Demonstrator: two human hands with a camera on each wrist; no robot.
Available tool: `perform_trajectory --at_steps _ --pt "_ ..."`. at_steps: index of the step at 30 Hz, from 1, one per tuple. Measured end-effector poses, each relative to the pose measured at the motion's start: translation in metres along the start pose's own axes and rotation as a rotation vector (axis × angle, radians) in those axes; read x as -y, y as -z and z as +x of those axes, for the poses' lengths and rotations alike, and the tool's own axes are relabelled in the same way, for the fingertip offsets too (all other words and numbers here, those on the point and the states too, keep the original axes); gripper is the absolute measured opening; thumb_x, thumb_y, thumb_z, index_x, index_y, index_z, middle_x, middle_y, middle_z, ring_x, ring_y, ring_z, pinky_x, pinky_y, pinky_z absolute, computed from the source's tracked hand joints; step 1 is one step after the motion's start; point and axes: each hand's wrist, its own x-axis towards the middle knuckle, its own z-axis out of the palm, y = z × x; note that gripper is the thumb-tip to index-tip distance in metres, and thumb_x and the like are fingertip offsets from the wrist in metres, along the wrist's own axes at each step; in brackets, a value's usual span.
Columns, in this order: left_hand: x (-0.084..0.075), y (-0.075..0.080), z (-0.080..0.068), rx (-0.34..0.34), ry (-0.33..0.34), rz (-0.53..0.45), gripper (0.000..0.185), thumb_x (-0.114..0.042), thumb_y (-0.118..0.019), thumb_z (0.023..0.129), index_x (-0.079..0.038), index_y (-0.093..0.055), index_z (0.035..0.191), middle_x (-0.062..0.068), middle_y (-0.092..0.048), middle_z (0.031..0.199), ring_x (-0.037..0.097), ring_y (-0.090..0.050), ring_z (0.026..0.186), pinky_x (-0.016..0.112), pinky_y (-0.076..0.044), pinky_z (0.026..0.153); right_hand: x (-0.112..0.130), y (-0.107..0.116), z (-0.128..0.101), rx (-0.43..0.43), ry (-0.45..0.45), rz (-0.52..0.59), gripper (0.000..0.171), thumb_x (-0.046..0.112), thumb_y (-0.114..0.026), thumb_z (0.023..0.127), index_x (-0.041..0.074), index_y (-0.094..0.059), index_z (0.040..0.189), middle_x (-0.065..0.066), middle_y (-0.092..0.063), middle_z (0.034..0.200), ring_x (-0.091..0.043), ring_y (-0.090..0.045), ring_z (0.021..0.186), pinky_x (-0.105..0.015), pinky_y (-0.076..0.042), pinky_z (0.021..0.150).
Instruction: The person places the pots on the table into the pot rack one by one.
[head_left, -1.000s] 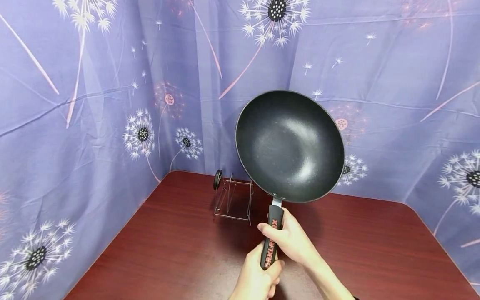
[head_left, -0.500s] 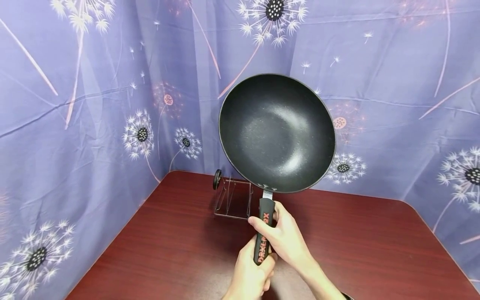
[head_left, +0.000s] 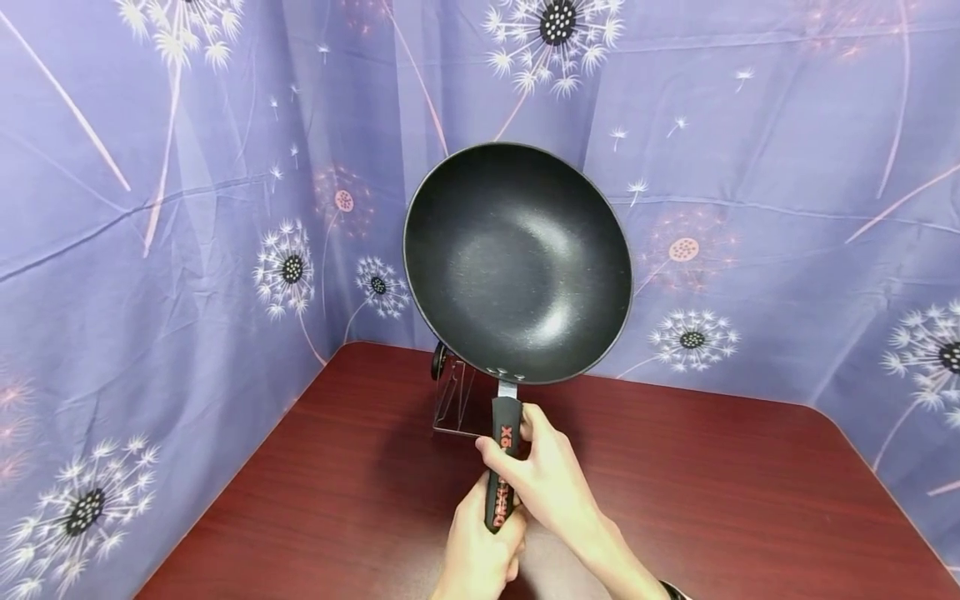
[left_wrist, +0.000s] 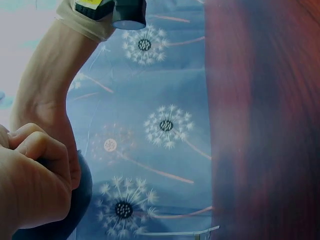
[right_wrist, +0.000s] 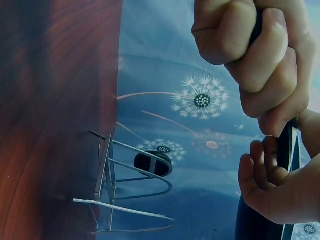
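Black wok held aloft above the red-brown table, tilted, inside facing the camera. Right hand wrapped round the upper handle; left hand clenched round its lower end — both grips closed tight. Wire rack just behind, partly hidden by the wok.

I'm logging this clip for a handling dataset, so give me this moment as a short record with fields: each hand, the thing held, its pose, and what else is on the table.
held thing: black wok, lifted above the table, tilted so its inside faces the head camera
handle: black with red lettering, pointing down toward the person
left hand: grips the lower end of the handle
right hand: grips the handle above the left hand
table: dark red wood
also on the table: wire rack with a black knob, partly hidden behind the wok
backdrop: purple dandelion-print cloth
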Motion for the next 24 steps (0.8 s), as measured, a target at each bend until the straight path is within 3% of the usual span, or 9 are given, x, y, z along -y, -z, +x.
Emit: perform_trajectory --at_steps 7,17,24 --pt "-0.001 0.01 -0.002 -0.036 -0.019 0.094 0.023 -0.01 -0.063 0.092 -0.008 -0.054 0.113 0.0 -0.051 0.06 0.005 -0.043 0.036 0.022 -0.042 0.037 0.005 -0.005 0.004 0.043 0.02 0.036 0.036 0.03 -0.077 0.085 0.017 -0.055 0.111 0.017 -0.064 0.068 -0.007 -0.055 0.077 -0.023 -0.044 0.074" --pt "-0.001 0.017 -0.008 -0.155 0.015 0.191 0.02 -0.016 -0.068 0.091 -0.011 -0.055 0.106 -0.001 -0.052 0.06 0.005 -0.045 0.038 0.025 -0.044 0.04 0.008 -0.013 0.008 0.157 0.039 0.143 0.035 0.026 -0.076 0.086 0.019 -0.054 0.112 0.015 -0.07 0.075 -0.007 -0.056 0.086 -0.022 -0.042 0.082" --pt "-0.004 0.023 -0.011 -0.223 0.025 0.271 0.019 -0.019 -0.07 0.09 -0.014 -0.057 0.104 -0.002 -0.051 0.058 0.006 -0.047 0.039 0.026 -0.045 0.042 0.009 -0.019 0.012 0.227 0.04 0.232 0.034 0.022 -0.074 0.086 0.016 -0.052 0.112 0.009 -0.065 0.07 -0.008 -0.056 0.073 -0.022 -0.045 0.074"
